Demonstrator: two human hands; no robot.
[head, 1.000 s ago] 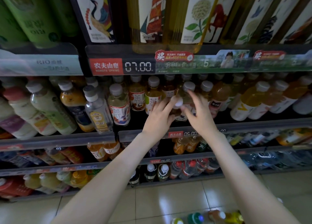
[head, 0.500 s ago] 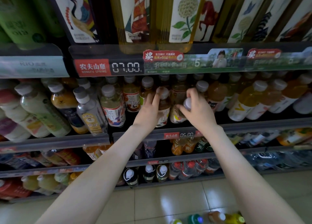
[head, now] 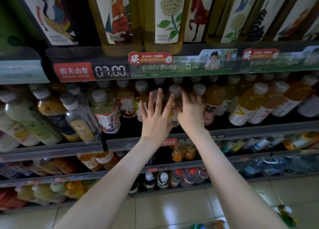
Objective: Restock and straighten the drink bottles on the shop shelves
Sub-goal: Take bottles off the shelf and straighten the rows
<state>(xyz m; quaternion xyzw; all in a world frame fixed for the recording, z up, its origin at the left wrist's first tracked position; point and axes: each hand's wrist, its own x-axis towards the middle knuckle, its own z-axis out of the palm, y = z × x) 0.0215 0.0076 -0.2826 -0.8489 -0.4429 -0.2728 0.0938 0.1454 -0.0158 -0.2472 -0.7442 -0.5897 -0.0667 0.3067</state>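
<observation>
On the middle shelf stand rows of tea and juice bottles with grey caps. My left hand lies flat with fingers spread and straight against the front of a tea bottle in the centre row. My right hand is on the right side of the same bottle, its blurred fingers stretched up and to the left. The bottle's cap shows above both hands and its base between them. Next to it are an amber tea bottle on the left and an orange juice bottle on the right.
Tall illustrated bottles fill the shelf above, over a price strip reading 07.00. Lower shelves hold small orange and clear bottles. On the tiled floor at bottom right lie loose bottles.
My right hand has let go of the bottle's cap and, like the left, has flattened against the bottle, which now stands deeper in the row. The view has shifted closer to the shelf.
</observation>
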